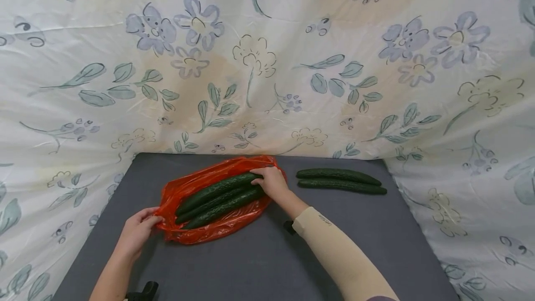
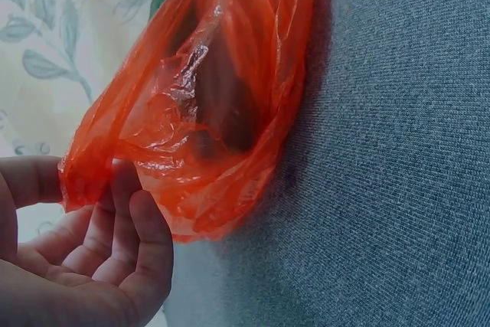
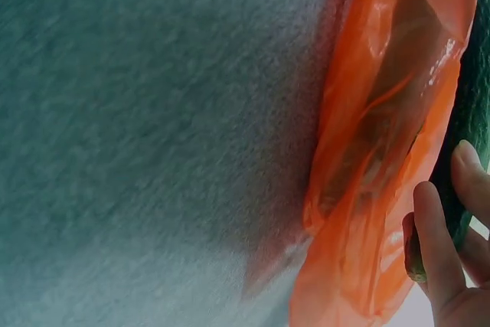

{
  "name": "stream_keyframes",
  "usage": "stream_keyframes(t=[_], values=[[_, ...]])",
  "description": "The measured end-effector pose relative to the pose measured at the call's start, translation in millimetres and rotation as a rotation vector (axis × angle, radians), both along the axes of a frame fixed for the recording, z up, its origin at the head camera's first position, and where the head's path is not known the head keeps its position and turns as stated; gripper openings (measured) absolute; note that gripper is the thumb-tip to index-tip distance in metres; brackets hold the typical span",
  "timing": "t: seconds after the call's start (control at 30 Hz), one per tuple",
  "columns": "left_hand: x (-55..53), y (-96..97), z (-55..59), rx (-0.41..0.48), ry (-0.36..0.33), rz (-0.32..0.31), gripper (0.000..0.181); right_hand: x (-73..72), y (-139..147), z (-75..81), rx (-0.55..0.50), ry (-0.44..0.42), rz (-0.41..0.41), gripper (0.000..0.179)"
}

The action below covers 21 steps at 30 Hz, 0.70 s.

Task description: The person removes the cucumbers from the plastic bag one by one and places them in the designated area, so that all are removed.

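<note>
A red plastic bag (image 1: 196, 237) lies spread open on the dark grey table, with dark green cucumbers (image 1: 221, 186) side by side in its opening. My left hand (image 1: 137, 230) pinches the bag's left edge between thumb and fingers; in the left wrist view the thin film (image 2: 88, 170) is caught at the fingertips. At the other end, my right hand (image 1: 272, 183) grips the right end of a cucumber (image 3: 471, 105), thumb and fingers on either side. Its tip pokes out below the fingers in the right wrist view. The bag's film hides the lower sides of the cucumbers.
Two more cucumbers (image 1: 340, 180) lie nearly parallel on the table (image 1: 251, 271), right of the bag. Floral fabric (image 1: 267, 82) hangs along the back and both sides of the table.
</note>
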<state>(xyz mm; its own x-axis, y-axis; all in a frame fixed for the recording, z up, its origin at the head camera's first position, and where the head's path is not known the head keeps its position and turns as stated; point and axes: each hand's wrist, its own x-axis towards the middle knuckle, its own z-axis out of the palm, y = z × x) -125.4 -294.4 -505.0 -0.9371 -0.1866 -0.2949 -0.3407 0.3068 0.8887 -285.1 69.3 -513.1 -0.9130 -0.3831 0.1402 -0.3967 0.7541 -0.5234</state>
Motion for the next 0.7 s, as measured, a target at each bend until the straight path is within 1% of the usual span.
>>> stream_keyframes(t=[0.17, 0.3, 0.47, 0.7], values=[[1.5, -0.9, 0.6, -0.012, -0.002, 0.004, 0.045, 2.0, 7.8, 1.7, 0.014, -0.006, -0.020, 0.042], [2.4, -1.2, 2.4, -0.021, 0.001, 0.005, 0.045, 3.0, 17.0, 1.8, -0.011, -0.004, -0.012, 0.042], [1.9, -0.8, 2.7, -0.030, -0.001, -0.001, 0.045, 5.2, 31.6, 1.6, -0.063, -0.032, 0.006, 0.040], [2.6, -0.6, 1.6, -0.030, -0.002, 0.007, 0.045, 6.3, 48.5, 1.7, -0.102, -0.047, 0.009, 0.040]])
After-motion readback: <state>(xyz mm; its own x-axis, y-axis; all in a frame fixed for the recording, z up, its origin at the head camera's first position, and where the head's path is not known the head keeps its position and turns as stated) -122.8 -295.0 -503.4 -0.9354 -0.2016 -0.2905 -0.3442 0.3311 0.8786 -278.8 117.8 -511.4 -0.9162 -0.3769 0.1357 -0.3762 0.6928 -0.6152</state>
